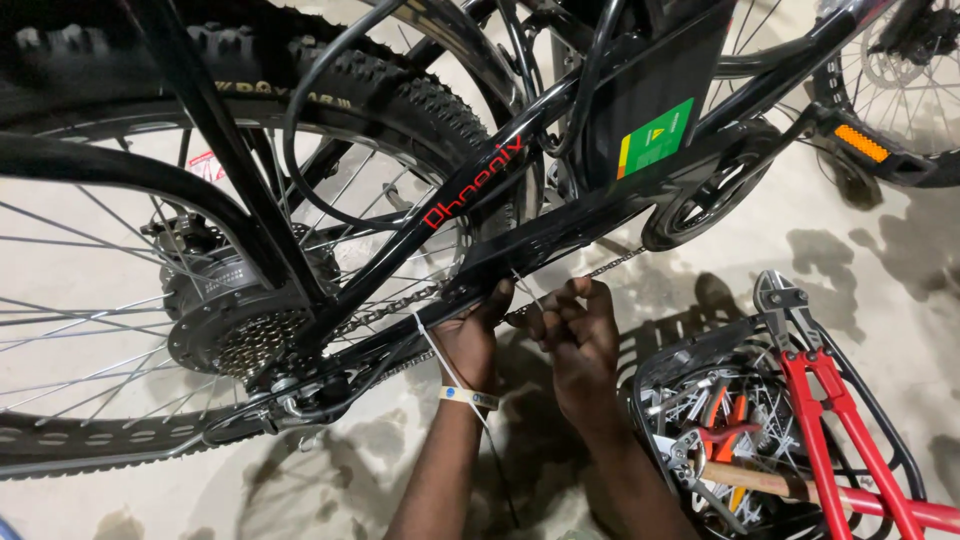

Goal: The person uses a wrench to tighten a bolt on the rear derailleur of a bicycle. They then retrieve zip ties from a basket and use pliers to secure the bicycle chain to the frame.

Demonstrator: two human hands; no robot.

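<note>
Both hands, left hand [468, 340] beside right hand [580, 345], sit under the chainstay [540, 240]; cassette [255, 345] lies left, basket [680, 365] of tools right, bolt cutters [835, 410] on top.

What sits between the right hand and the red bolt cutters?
Head view: only the black wire basket of tools stands between right hand and bolt cutters.

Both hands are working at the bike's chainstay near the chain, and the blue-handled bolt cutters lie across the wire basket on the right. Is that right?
Not quite: the head view shows the bolt cutters have red handles, not blue. The rest holds: the left hand and right hand are at the chainstay near the chain, and the cutters cross the wire basket.
</note>
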